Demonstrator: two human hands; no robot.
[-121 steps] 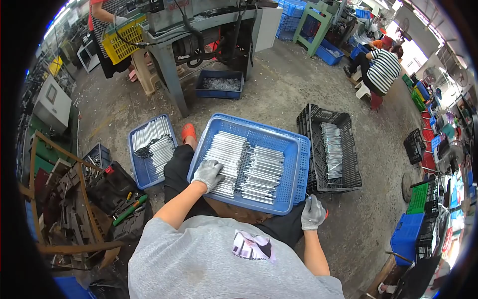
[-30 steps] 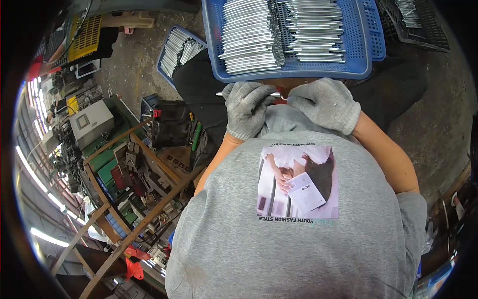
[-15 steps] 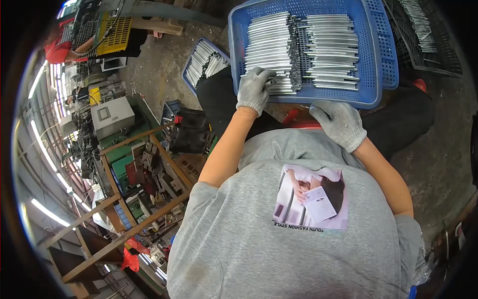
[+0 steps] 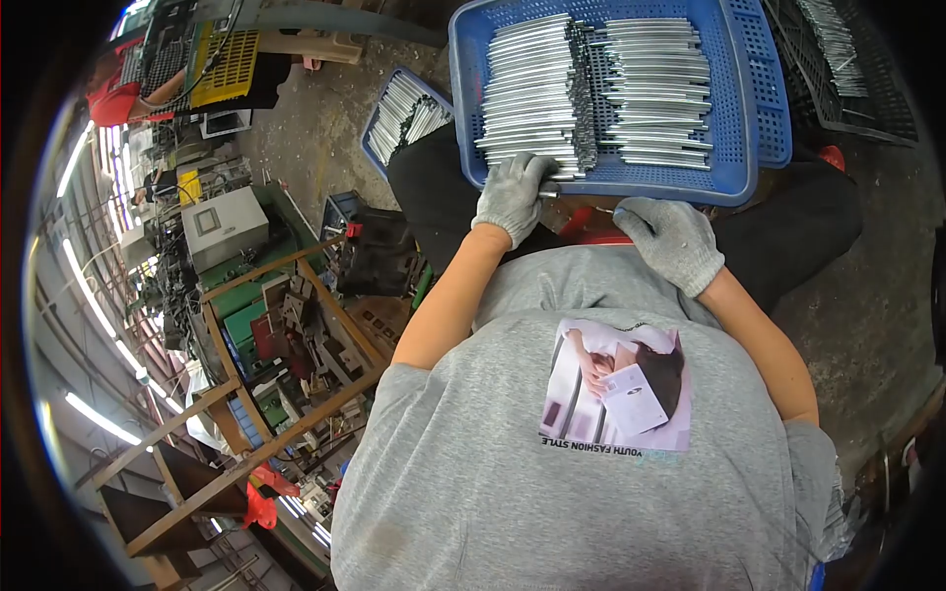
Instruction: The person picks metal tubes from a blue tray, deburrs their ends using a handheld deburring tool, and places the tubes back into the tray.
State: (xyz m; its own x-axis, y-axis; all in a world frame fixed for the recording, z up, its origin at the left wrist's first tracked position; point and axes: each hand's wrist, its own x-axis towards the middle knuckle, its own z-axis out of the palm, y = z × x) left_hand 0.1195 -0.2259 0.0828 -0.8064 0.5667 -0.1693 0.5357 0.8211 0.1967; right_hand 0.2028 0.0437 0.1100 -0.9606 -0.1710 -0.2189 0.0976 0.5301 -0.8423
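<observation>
My left hand (image 4: 512,202) grips a mostly hidden metal rod (image 4: 549,194) at the near rim of the blue basket (image 4: 731,148), cut off above; what my right hand (image 4: 673,244) holds I cannot determine; concrete floor (image 4: 320,138) shows beyond.

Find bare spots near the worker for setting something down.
Free: floor between small tray and grey box; floor beyond right leg, below black crate; narrow strip in big tray, between rods and right wall.
Crowded: rest of big tray, packed with rods; its near rim, by left hand; wooden frame, among metal parts.
</observation>
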